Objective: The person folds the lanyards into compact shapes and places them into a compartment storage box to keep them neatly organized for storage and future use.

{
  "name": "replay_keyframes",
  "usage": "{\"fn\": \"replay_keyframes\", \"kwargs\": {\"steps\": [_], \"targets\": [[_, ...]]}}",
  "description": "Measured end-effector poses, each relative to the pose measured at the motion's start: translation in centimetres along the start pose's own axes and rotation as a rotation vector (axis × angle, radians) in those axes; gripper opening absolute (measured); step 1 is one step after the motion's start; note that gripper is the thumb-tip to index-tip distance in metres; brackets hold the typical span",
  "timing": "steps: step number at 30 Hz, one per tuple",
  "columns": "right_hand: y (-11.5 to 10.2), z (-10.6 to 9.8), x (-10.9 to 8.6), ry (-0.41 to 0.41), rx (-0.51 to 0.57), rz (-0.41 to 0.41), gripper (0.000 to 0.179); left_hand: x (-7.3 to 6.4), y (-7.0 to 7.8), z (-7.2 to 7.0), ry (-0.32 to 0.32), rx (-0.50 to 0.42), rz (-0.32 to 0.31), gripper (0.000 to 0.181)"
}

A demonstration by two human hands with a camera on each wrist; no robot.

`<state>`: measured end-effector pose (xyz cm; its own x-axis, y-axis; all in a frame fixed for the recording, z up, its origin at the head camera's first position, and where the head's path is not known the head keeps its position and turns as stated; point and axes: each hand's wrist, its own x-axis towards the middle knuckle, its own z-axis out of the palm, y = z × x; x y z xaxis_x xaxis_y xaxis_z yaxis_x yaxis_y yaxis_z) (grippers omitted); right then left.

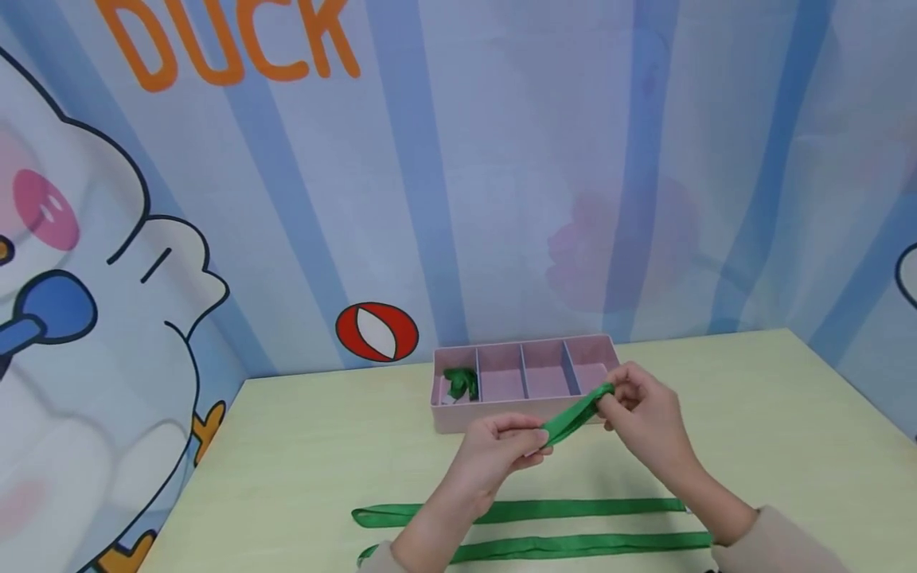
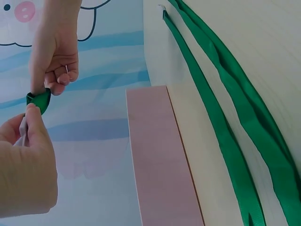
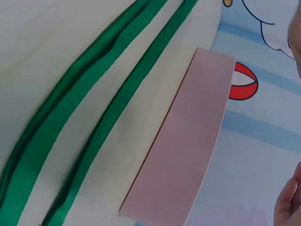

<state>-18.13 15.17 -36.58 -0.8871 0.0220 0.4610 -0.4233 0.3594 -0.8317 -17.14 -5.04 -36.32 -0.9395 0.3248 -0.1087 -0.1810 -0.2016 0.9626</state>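
A folded green ribbon (image 1: 573, 417) is stretched between the two hands, in front of the pink box and above the table. My left hand (image 1: 501, 444) pinches its lower end between thumb and fingers. Its upper end is pinched by my right hand (image 1: 648, 414). In the left wrist view, a pale piece (image 2: 22, 131) shows at the left hand's fingers beside the ribbon (image 2: 42, 100). Two more green ribbons, a farther one (image 1: 573, 510) and a nearer one (image 1: 573, 546), lie lengthwise on the table, partly hidden by the left forearm.
A pink box (image 1: 494, 415) with several compartments stands at the table's back edge. Its leftmost compartment holds a bunched green ribbon (image 1: 462, 383). Behind the pale yellow table (image 1: 308, 446) hangs a blue striped cartoon backdrop (image 1: 501, 159).
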Motion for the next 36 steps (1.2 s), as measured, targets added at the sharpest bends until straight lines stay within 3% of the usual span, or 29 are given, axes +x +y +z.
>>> {"fn": "replay_keyframes", "kwargs": {"steps": [3, 6, 9, 13, 15, 20, 24, 28, 36], "targets": [[0.0, 0.5, -0.2, 0.067, -0.122, -0.109, 0.007, 0.1, 0.0, 0.1, 0.006, 0.008, 0.015, 0.022], [0.1, 0.4, -0.1, 0.027, -0.149, -0.173, 0.014, 0.0, 0.3, -0.2, 0.011, 0.031, 0.031, 0.023], [-0.1, -0.4, 0.1, -0.154, -0.052, -0.144, 0.017, 0.0, 0.5, -1.0, 0.006, 0.059, 0.043, 0.023], [0.0, -1.9, 0.8, -0.453, 0.164, -0.006, 0.012, 0.1, 0.6, -2.1, -0.011, 0.091, 0.051, 0.022], [0.2, -2.5, 1.1, -0.563, 0.246, 0.061, 0.015, 0.2, 0.6, -2.4, -0.021, 0.108, 0.054, 0.023], [0.6, -3.5, 1.5, -0.721, 0.355, 0.167, 0.012, -0.1, 1.0, -3.0, -0.048, 0.162, 0.071, 0.025], [0.9, -4.0, 1.7, -0.825, 0.446, 0.157, 0.014, -0.2, 1.3, -3.1, -0.066, 0.192, 0.084, 0.024], [0.9, -4.0, 1.7, -0.832, 0.465, 0.161, 0.018, -0.3, 1.3, -3.1, -0.079, 0.201, 0.073, 0.023], [0.5, -3.2, 1.5, -0.651, 0.365, 0.302, 0.011, -0.4, 1.4, -3.3, -0.08, 0.207, 0.068, 0.022]]}}
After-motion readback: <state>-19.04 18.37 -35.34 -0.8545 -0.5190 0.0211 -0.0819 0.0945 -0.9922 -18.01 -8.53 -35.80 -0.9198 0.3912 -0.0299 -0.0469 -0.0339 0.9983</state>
